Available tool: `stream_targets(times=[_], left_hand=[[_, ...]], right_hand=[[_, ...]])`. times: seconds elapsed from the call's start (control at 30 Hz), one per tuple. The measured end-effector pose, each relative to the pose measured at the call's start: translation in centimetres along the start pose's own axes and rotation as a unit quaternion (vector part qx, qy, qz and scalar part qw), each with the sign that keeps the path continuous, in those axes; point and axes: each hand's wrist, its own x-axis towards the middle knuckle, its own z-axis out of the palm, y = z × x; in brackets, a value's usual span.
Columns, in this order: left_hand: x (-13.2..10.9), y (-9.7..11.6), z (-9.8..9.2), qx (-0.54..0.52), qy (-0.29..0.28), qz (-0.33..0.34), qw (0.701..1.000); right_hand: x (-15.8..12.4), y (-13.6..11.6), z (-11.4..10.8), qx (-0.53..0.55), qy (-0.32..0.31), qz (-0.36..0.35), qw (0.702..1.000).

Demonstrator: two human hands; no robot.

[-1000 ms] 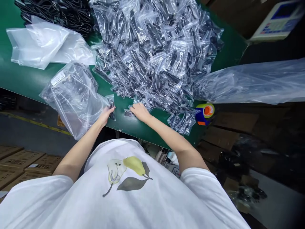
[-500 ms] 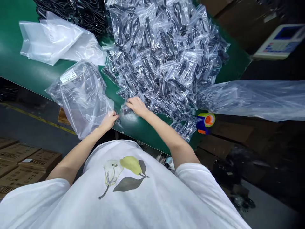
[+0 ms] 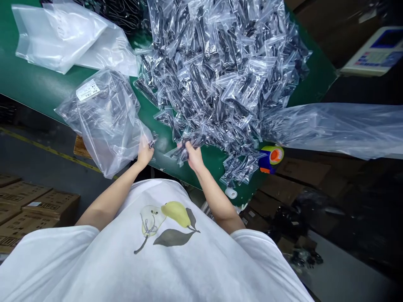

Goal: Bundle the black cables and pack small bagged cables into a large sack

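Note:
My left hand (image 3: 145,153) is closed at the mouth of a large clear plastic bag (image 3: 108,121), with some fingers behind the film. A small dark bit shows at its fingertips; I cannot make out what it is. The bag has a white label (image 3: 87,90) and holds dark items in clear wrapping. My right hand (image 3: 195,157) grips a small zip bag (image 3: 181,153) with something dark inside, at the near edge of a big pile of similar zip bags (image 3: 217,71). Other packets touching its fingers partly hide what it holds.
On the green table (image 3: 28,90) lie flat, empty-looking plastic bags (image 3: 78,40) and bundled black cables (image 3: 126,14). To the right are a tape roll (image 3: 273,158), a small white roll (image 3: 231,193), long plastic film (image 3: 340,128) and a scale (image 3: 373,52). Cartons (image 3: 37,209) stand lower left.
My right hand has moved right and toward me, and now grips a zip bag. My left hand stays at the large bag's mouth. The view has shifted slightly, showing the small white roll.

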Motion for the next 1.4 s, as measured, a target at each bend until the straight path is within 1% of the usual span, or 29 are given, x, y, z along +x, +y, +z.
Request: stream_targets(times=[0.1,0.17,0.3,0.37,0.47,0.57,0.63,0.67,0.73,0.8,0.9,1.0,1.1,1.2,1.3,1.4], left_hand=[[1.0,0.8,0.3,0.004,0.017,-0.010,1.000],[2.0,2.1,1.3,0.006,0.016,0.002,1.000],[4.8,5.8,4.4,0.042,0.009,0.065,0.997],[6.0,7.5,5.3,0.078,-0.006,0.107,0.991],[7.1,9.1,5.4,0.129,-0.056,0.156,0.978],[7.6,10.0,4.7,0.164,-0.099,0.175,0.966],[7.4,10.5,4.5,0.172,-0.114,0.183,0.961],[6.9,10.8,4.6,0.155,-0.121,0.178,0.964],[5.3,11.3,4.9,0.093,-0.138,0.150,0.974],[2.9,11.5,5.3,0.018,-0.163,0.103,0.981],[-1.2,11.4,5.4,-0.066,-0.205,0.026,0.976],[-4.2,11.4,4.5,-0.126,-0.224,-0.029,0.966],[-6.2,11.3,2.8,-0.158,-0.227,-0.060,0.959],[-8.2,10.3,1.0,-0.179,-0.226,-0.086,0.954],[-10.5,8.1,-0.5,-0.181,-0.220,-0.106,0.953],[-12.5,5.9,-1.6,-0.166,-0.206,-0.105,0.959]], right_hand=[[-0.6,-0.6,-1.0,0.097,0.037,0.065,0.992],[-1.0,-1.0,-1.6,0.142,0.046,0.098,0.984],[-2.0,-1.6,-2.2,0.206,0.052,0.125,0.969],[-2.7,-1.7,-2.5,0.229,0.063,0.127,0.963],[-3.9,-1.5,-3.4,0.253,0.085,0.128,0.955],[-5.1,-1.1,-4.2,0.269,0.093,0.134,0.949],[-5.7,-1.0,-4.7,0.276,0.086,0.141,0.947],[-5.8,-0.9,-4.8,0.279,0.081,0.142,0.946],[-6.1,-1.1,-4.9,0.285,0.073,0.140,0.945],[-6.1,-1.7,-4.8,0.292,0.071,0.132,0.945],[-6.1,-3.0,-4.3,0.298,0.069,0.121,0.944],[-6.1,-4.5,-3.7,0.298,0.060,0.120,0.945],[-6.6,-5.3,-2.8,0.296,0.042,0.134,0.945],[-8.2,-4.8,-1.1,0.293,0.028,0.159,0.942],[-10.7,-3.2,1.0,0.280,0.017,0.192,0.940],[-12.8,-1.7,2.7,0.259,0.034,0.207,0.943]])
